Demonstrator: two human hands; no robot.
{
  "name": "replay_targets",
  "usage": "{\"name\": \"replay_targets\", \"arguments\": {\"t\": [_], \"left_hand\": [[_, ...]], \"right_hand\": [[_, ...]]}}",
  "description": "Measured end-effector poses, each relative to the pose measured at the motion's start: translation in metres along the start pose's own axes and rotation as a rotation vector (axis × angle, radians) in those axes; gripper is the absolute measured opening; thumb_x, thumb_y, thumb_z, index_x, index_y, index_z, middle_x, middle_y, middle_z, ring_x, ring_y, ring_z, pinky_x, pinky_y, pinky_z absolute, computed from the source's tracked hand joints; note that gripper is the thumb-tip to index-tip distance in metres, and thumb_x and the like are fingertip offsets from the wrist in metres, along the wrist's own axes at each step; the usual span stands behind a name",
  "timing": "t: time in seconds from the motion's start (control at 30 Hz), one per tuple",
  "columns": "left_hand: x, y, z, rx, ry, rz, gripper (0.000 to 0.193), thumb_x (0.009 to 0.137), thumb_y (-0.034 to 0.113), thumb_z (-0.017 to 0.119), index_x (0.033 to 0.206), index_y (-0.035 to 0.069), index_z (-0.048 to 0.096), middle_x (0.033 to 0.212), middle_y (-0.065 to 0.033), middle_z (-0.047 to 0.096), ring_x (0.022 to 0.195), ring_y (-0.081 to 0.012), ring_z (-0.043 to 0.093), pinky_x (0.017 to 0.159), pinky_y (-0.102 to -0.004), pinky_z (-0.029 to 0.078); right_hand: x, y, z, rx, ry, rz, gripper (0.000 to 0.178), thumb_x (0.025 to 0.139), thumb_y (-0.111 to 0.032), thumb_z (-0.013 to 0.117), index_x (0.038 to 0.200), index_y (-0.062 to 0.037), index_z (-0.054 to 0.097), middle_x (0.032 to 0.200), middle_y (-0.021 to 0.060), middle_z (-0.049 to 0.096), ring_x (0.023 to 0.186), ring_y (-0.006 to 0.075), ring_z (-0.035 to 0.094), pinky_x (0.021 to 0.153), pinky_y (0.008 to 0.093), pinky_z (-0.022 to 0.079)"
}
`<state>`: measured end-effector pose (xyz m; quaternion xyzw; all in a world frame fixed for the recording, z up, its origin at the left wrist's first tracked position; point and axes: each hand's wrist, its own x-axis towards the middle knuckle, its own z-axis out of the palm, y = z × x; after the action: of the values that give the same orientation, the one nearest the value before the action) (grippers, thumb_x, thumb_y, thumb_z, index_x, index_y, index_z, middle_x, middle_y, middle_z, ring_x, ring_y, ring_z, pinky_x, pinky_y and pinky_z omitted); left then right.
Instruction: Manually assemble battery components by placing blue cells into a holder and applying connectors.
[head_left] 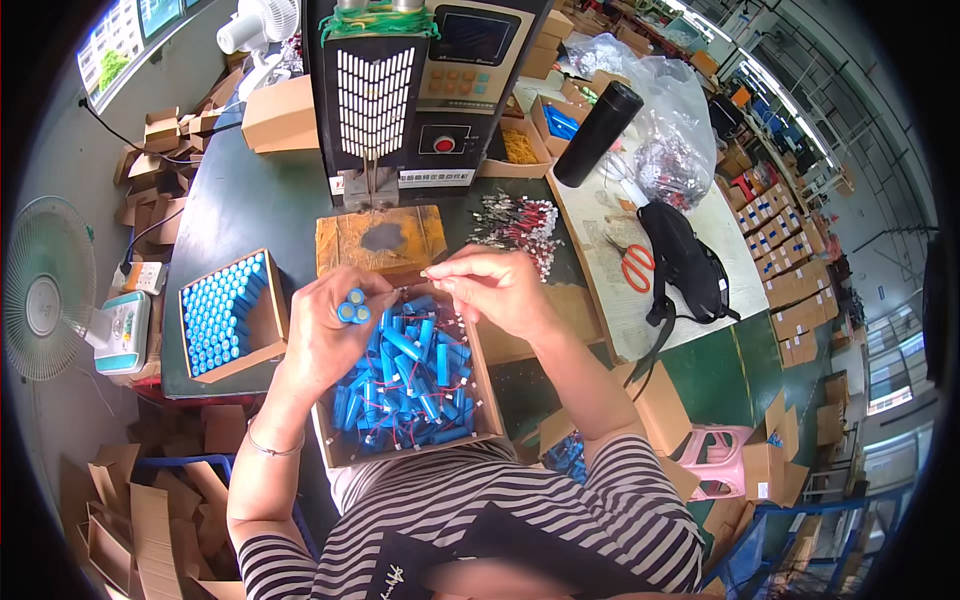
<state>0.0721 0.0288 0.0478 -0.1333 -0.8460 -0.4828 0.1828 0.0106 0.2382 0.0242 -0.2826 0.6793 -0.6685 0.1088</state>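
My left hand (322, 330) is closed round a few blue cylindrical batteries (354, 306), their round ends showing beside the thumb. Thumb and forefinger of my right hand (505, 288) are pinched together close to the left fingertips; what they hold is too small to make out. Both hands are above the far part of a cardboard box (489, 392) full of blue batteries (403, 343) with red wires and white plugs. Just beyond the hands, a brown block with a dark patch (345, 243) sits under the electrodes of a spot welder (470, 105).
A carton of upright blue cells (222, 315) lies left. Wire leads with white plugs (520, 228) are heaped right of the block. Farther right are orange-handled scissors (637, 268), a black pouch (685, 265) and a black bottle (598, 135). A fan (50, 290) stands far left.
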Motion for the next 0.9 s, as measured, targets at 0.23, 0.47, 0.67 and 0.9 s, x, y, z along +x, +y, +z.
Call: {"name": "replay_targets", "arguments": {"t": [0.23, 0.47, 0.67, 0.9], "left_hand": [[0.011, -0.027, 0.006, 0.051, 0.141, -0.032, 0.007, 0.074, 0.001, 0.066, 0.075, 0.001, 0.06, 0.069, -0.0099, 0.062, 0.065, -0.0257, 0.062, 0.06, -0.031, 0.047], [0.024, -0.057, 0.0, 0.102, 0.092, -0.024, 0.018, 0.074, 0.026, 0.073, 0.083, 0.011, 0.068, 0.088, -0.0044, 0.061, 0.089, -0.0213, 0.053, 0.088, -0.0374, 0.033], [0.02, -0.062, 0.002, 0.342, 0.076, -0.064, 0.02, 0.076, 0.026, 0.071, 0.089, 0.011, 0.07, 0.087, -0.0059, 0.055, 0.087, -0.0219, 0.052, 0.077, -0.0362, 0.033], [0.028, -0.063, -0.001, 0.081, 0.08, -0.084, 0.031, 0.075, 0.016, 0.072, 0.104, 0.006, 0.066, 0.078, -0.0071, 0.062, 0.076, -0.0235, 0.058, 0.08, -0.033, 0.039]], "right_hand": [[0.009, -0.005, 0.014, -0.707, 0.082, -0.43, 0.004, 0.078, -0.002, 0.065, 0.079, -0.0016, 0.061, 0.07, 0.0052, 0.055, 0.057, 0.0134, 0.054, 0.049, 0.0257, 0.041], [0.025, 0.032, -0.014, -0.237, 0.064, 0.002, 0.005, 0.086, -0.002, 0.06, 0.084, 0.0024, 0.06, 0.082, 0.0009, 0.059, 0.076, 0.0047, 0.055, 0.068, 0.0196, 0.045], [0.03, 0.045, -0.016, -0.03, 0.066, -0.03, 0.004, 0.086, -0.001, 0.06, 0.087, 0.0035, 0.06, 0.088, 0.0046, 0.056, 0.084, 0.009, 0.055, 0.075, 0.0223, 0.045], [0.038, 0.046, -0.012, -0.094, 0.042, -0.062, 0.004, 0.085, 0.001, 0.059, 0.087, 0.0033, 0.059, 0.092, 0.0056, 0.054, 0.086, 0.0111, 0.055, 0.079, 0.0247, 0.044]]}}
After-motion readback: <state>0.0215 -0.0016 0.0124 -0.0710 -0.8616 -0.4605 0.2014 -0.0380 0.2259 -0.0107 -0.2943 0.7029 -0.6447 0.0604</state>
